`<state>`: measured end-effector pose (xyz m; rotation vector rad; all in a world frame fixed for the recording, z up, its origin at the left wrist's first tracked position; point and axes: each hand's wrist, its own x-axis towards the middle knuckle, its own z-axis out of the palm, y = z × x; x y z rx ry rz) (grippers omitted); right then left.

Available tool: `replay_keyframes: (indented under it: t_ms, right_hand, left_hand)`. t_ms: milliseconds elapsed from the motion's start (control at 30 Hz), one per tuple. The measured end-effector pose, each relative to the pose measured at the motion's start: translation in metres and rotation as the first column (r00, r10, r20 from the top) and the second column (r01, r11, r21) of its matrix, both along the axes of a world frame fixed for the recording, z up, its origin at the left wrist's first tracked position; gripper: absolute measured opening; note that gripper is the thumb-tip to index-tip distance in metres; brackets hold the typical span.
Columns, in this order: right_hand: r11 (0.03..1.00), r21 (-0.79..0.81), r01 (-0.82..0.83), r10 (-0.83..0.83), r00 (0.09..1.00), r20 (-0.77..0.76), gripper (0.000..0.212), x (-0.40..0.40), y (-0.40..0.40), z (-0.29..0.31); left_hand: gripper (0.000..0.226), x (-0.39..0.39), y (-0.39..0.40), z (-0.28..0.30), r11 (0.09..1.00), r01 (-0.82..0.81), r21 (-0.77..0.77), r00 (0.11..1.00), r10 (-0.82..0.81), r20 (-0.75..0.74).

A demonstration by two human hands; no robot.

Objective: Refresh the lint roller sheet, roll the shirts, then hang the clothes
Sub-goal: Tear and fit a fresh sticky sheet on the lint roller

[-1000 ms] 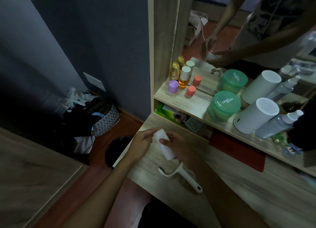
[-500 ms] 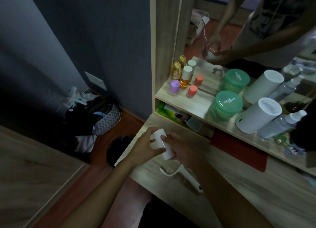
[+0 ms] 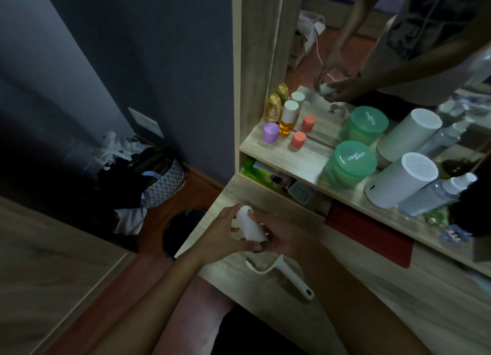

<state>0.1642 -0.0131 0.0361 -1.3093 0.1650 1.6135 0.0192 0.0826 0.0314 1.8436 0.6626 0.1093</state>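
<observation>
hands 2 | sticky roll 1 | roller handle 1 | green jar 1 | white cylinder 1 | spray bottle 1 | small bottles and pots on shelf 4 | basket 1

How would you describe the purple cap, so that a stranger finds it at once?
Look at the wooden shelf under the mirror, at its left end. The purple cap stands there, before a yellow bottle. The small caps beside it are coral red; only this one is purple.
</observation>
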Motion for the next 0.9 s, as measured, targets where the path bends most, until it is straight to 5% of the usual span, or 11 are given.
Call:
replay_keyframes:
  t_ms: [333,467,500,567,633,800,900]
  right_hand:
    - [0.994,0.025,-0.106,0.102,0.987,0.122,0.046,-0.011,0.033,-0.006]
    - [0.987,-0.058,-0.153,0.163,0.924,0.345,0.024,-0.014,0.043,-0.026]
    - [0.976,-0.110,-0.188,0.218,0.828,0.517,0.022,-0.017,0.044,-0.038]
    - [0.919,-0.219,-0.327,0.354,0.444,0.823,0.030,-0.028,0.043,-0.058]
    - [0.840,-0.322,-0.436,0.437,0.193,0.879,0.040,-0.044,0.042,-0.067]
    - [0.719,-0.474,-0.508,0.469,-0.149,0.871,0.042,-0.063,0.045,-0.090]
    - [0.713,-0.473,-0.518,0.430,-0.210,0.878,0.031,-0.065,0.049,-0.098]
  left_hand:
    - [0.056,-0.011,0.015,-0.005,0.910,-0.354,-0.213,0.935,0.347,-0.074]
    - [0.040,-0.020,0.024,-0.019,0.816,-0.516,-0.261,0.857,0.499,-0.133]
    - [0.042,-0.022,0.026,-0.025,0.792,-0.547,-0.272,0.837,0.527,-0.150]
    - [0.040,-0.024,0.028,-0.031,0.738,-0.590,-0.327,0.806,0.561,-0.190]
    - [0.042,-0.024,0.029,-0.033,0.690,-0.618,-0.377,0.783,0.580,-0.225]
    - [0.031,-0.029,0.023,-0.036,0.609,-0.630,-0.482,0.761,0.606,-0.229]
    - [0.034,-0.034,0.022,-0.033,0.583,-0.620,-0.526,0.769,0.586,-0.257]
